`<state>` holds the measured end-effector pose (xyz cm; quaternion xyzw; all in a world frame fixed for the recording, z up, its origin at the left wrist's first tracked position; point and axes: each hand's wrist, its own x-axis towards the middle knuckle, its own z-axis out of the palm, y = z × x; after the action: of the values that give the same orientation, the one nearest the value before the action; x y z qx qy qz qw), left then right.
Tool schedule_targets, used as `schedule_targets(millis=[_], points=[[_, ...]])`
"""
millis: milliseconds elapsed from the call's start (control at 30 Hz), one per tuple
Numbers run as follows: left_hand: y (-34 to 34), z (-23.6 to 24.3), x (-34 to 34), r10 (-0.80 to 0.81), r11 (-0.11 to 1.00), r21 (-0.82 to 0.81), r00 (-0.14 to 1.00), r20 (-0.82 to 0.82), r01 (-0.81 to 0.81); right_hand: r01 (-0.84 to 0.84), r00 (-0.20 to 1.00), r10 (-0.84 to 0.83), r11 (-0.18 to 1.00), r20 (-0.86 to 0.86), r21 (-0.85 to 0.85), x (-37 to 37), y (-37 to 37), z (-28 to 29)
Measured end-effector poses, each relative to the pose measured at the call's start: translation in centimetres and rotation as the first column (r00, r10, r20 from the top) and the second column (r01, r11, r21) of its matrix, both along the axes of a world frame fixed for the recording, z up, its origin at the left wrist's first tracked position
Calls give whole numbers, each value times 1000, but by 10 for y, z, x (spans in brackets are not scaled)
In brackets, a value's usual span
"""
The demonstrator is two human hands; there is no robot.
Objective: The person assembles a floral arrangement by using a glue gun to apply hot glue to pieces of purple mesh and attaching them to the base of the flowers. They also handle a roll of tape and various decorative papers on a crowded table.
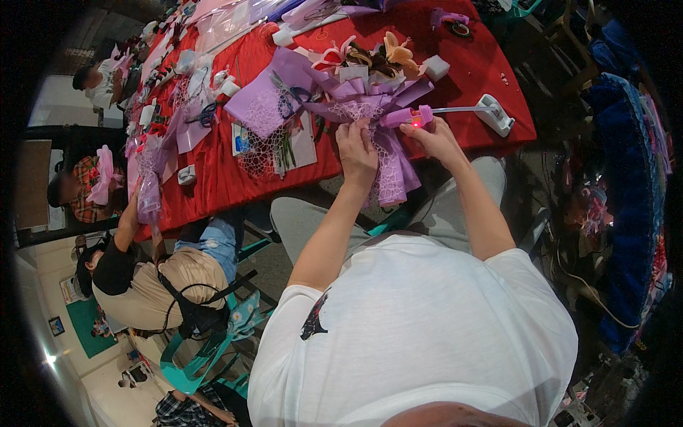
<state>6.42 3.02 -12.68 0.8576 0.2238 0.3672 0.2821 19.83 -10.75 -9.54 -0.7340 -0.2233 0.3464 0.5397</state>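
My left hand grips the purple wrapping with lacy white mesh of a bouquet, its fingers bent over the wrap. The bouquet's pink and peach flowers lie toward the table's middle, with purple ribbon below them. My right hand holds a pink glue gun with a red light lit and a long pale stick out of its back; its tip is at the wrapping. Left of the bouquet, scissors lie on a purple sheet, above green stems.
The red-covered table holds wraps, white foam blocks and a white plastic object at the right. A co-worker sits at my left with a wrapped bouquet; others work farther along. A blue-draped stand is at the right.
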Motion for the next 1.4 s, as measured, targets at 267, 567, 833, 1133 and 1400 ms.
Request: schedule_targets(millis=[267,567,833,1133,1400], points=[[0,-1,-1,-2,1000,10,1000,7,2,-10,1000,10,999,-17,32,1,2,-13],[0,-3,1,-16,1000,7,999,-38,16,149,967,-107,974,-231,172,14,-35,4],[-3,3,0,-9,998,56,999,-32,10,450,890,-386,834,-245,320,68,-70,-6],[2,-5,1,-14,998,63,999,-33,16,674,708,-688,725,156,141,183,-105,-25],[0,-4,3,19,1000,6,994,-112,-18,589,649,-422,805,633,-67,221,-117,-69]])
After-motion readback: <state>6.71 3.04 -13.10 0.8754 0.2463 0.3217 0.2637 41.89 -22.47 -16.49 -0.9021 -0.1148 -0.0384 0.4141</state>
